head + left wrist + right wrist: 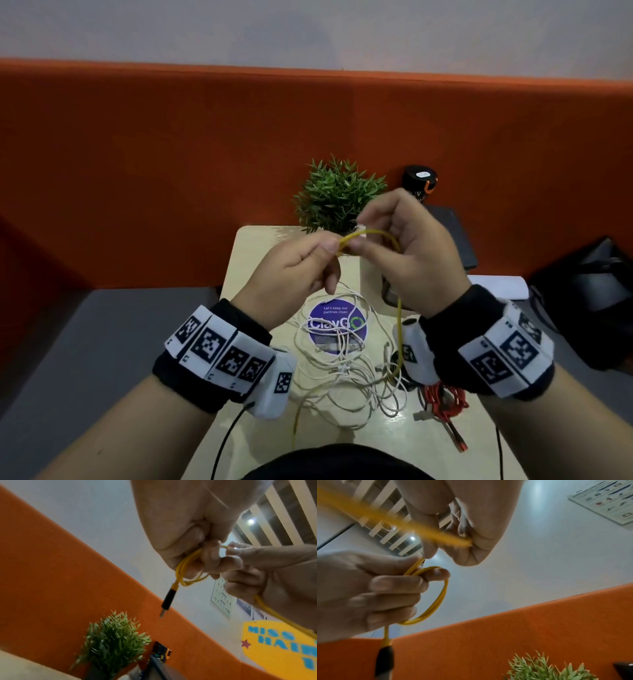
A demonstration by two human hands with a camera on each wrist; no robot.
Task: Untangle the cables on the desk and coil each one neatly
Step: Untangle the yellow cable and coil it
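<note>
Both hands are raised above the small table (246,246). My left hand (308,255) holds a small coil of the yellow cable (376,233) between thumb and fingers; in the left wrist view the coil (186,566) loops round the fingers and its black plug (167,601) hangs down. My right hand (387,229) pinches the same yellow cable (440,536) just right of the coil. The rest of the cable drops down past my right wrist to the table. A tangle of white cables (346,363) lies on the table below, with a red cable (442,397) at its right.
A small green plant (337,195) stands at the table's far edge, with a black cylinder (419,183) and a dark flat object (455,236) to its right. An orange partition (171,154) runs behind. A dark bag (596,294) sits at the right.
</note>
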